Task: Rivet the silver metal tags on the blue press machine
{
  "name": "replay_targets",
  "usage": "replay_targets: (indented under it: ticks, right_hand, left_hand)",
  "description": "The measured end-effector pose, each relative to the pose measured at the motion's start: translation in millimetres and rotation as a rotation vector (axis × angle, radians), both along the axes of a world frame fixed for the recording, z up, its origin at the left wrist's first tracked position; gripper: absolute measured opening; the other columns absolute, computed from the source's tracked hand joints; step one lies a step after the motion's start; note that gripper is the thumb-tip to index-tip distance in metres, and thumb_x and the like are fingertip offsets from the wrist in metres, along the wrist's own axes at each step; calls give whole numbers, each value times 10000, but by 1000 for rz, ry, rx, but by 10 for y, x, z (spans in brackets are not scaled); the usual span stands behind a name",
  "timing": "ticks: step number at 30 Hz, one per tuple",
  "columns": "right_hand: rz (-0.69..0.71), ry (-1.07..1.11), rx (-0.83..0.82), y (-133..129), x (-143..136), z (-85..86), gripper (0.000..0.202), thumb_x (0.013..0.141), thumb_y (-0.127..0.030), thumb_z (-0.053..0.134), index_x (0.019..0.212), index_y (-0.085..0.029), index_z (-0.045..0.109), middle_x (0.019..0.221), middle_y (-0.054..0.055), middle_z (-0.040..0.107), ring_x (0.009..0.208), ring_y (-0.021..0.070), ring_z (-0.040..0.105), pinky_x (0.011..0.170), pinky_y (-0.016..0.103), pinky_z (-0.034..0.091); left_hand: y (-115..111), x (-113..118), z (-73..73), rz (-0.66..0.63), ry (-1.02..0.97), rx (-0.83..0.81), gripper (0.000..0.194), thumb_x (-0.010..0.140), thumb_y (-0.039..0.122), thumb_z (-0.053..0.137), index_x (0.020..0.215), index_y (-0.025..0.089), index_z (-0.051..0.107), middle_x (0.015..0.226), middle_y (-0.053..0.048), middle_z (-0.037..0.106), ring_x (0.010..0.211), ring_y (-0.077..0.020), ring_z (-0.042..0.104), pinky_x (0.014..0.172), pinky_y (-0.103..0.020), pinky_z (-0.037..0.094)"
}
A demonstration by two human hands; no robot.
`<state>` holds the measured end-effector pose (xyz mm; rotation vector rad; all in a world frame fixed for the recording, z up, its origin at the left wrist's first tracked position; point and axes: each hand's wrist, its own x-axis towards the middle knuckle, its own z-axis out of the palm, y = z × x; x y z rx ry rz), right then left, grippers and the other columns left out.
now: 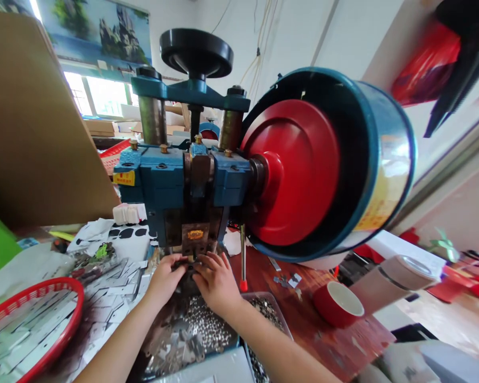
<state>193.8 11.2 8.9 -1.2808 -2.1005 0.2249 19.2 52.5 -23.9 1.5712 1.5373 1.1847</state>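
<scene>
step: dark metal die [190, 271] low on blue metal press [162, 178] seemingly being loaded | left hand [168, 274], right hand [217, 279] kept apart at die; grip cannot be told | next: careful alignment likely needed

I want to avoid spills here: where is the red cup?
In the head view, the red cup is at lower right on the reddish-brown table, beside the pale flask, to the right of the right hand.
</scene>
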Motion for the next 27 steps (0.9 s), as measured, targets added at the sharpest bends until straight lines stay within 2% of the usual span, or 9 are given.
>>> replay_targets:
  ticks: [3, 5, 8, 11, 13, 16, 20, 27]
  right_hand:
    - [-53, 261, -107, -71, 140, -121, 287, 910, -318, 458, 1059, -208, 677, 1104, 90, 666, 1074, 250, 568, 1002, 458, 389]
    - [-130, 511, -257, -163, 276, -219, 368, 909, -427, 440, 1035, -178, 679, 984, 107, 692, 958, 251, 621, 888, 413, 478]
    - [-217, 891, -444, -346, 478, -294, 516, 863, -609, 443, 1036, -180, 673, 882, 90, 708, 860, 249, 648, 791, 377, 518]
    - [-205, 1102, -493, -494, 597, -238, 596, 846, -687, 400, 1029, -193, 679, 871, 84, 709, 834, 238, 647, 789, 369, 516]
    - [-187, 1134, -479, -541, 619, -175, 613, 842, -700, 395, 1044, -195, 679, 879, 87, 708, 820, 232, 645, 800, 373, 507]
    - [-187, 1094, -449, -547, 611, -131, 619, 829, -700, 430, 1061, -184, 682, 875, 90, 709, 824, 234, 642, 834, 384, 486]
    - [-179, 1055, -461, -522, 603, -181, 619, 829, -696, 439, 1074, -186, 689, 890, 93, 711, 833, 235, 636, 850, 384, 472]
    - [-198, 1049, -447, -522, 631, -241, 587, 834, -672, 462, 1054, -183, 700, 902, 93, 710, 838, 232, 636, 845, 372, 473]
  left_hand:
    - [-61, -113, 87, 56, -33, -21, 364, 670, 424, 607, 924, 178, 694, 943, -80, 707, 829, -236, 635, 824, -402, 484]
    - [-141, -232, 135, 89, -56, -35, 396, 694, 445, 592, 978, 182, 676, 977, -81, 695, 825, -230, 627, 816, -400, 482]
    - [-311, -398, 160, 110, -88, -43, 413, 743, 468, 563, 1042, 192, 638, 1035, -76, 673, 894, -230, 619, 836, -386, 474]
    - [-489, -464, 137, 147, -34, -14, 379, 778, 475, 538, 1036, 213, 627, 1046, -63, 652, 925, -232, 605, 839, -392, 475]
    - [-579, -449, 109, 143, 51, 37, 320, 804, 462, 518, 990, 231, 639, 1045, -56, 636, 954, -235, 592, 845, -401, 479]
    - [-646, -387, 68, 44, 170, 147, 263, 845, 435, 495, 945, 256, 660, 1076, -54, 615, 1044, -231, 569, 913, -410, 468]
    - [-644, -317, 28, -65, 345, 240, 260, 850, 425, 519, 1033, 313, 666, 1180, -52, 582, 1127, -240, 546, 992, -464, 434]
    - [-616, -287, 8, -78, 494, 287, 279, 842, 405, 537, 1088, 349, 654, 1221, -44, 585, 1141, -256, 558, 975, -495, 462]
